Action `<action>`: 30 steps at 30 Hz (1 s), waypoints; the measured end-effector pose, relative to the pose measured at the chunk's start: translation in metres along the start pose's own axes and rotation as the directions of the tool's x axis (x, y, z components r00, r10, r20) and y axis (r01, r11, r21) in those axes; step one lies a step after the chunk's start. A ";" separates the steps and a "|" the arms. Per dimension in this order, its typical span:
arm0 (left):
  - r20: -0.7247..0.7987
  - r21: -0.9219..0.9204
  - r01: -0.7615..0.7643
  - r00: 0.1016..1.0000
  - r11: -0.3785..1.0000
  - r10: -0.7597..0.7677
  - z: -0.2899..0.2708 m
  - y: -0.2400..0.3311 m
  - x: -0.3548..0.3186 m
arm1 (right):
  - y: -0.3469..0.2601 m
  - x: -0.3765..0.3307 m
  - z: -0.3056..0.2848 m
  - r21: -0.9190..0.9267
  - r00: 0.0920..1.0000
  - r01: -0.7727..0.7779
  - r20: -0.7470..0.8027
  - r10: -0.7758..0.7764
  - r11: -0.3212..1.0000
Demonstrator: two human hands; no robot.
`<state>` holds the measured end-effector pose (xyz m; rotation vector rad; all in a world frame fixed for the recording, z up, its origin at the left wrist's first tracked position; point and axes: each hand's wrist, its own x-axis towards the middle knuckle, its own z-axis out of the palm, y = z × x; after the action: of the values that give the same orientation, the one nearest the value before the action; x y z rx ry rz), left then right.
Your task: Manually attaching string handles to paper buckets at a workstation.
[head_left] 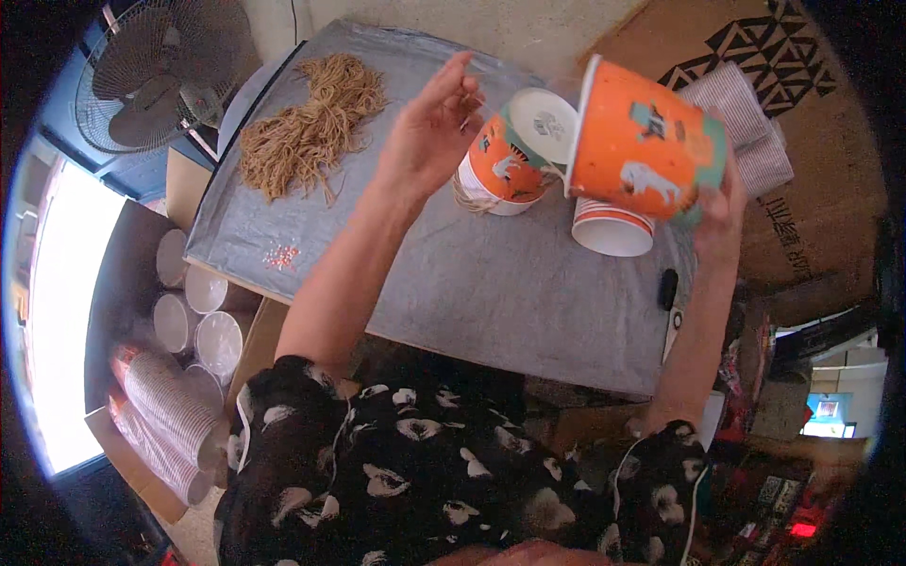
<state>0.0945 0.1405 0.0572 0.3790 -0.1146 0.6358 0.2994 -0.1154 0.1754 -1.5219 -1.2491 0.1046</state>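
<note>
Two hands up over a grey-covered counter here, sleeves in a black and white print at the bottom of the view. Down at the left, beside the counter, there's a box full of stacked paper cups, white insides showing, some stacks lying on their sides.

On the near part of the counter sits a small scatter of pinkish bits, and over at the right edge a small dark object I can't make out.

The right hand is closed around a big orange paper cup with animal pictures, held tipped on its side in the air. Just under it stands a striped cup, mouth up.

The left hand is spread open, fingers loose, holding nothing, just beside a second orange cup with a white lid, lying tilted on the counter.

Further back there's a pile of tan strings. Beyond the counter: a floor fan at left, folded striped cloth at right.
</note>
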 end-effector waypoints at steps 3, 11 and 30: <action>-0.081 -0.168 0.062 0.994 0.984 -0.077 -0.012 -0.016 0.024 | 0.006 0.038 0.006 -0.021 0.998 -0.063 0.026 0.064 0.998; -0.170 -0.083 0.028 0.985 0.996 -0.041 -0.076 -0.044 0.039 | 0.046 0.086 0.023 -0.339 0.937 -0.067 0.303 0.176 0.938; -0.226 0.586 0.147 0.974 0.797 -0.013 -0.127 -0.079 0.016 | 0.073 0.093 0.113 -0.675 0.830 0.134 0.476 0.291 0.725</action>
<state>0.1533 0.1396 -0.0808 0.9267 0.3214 0.6144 0.3135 0.0396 0.1256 -2.3170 -1.8163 0.1626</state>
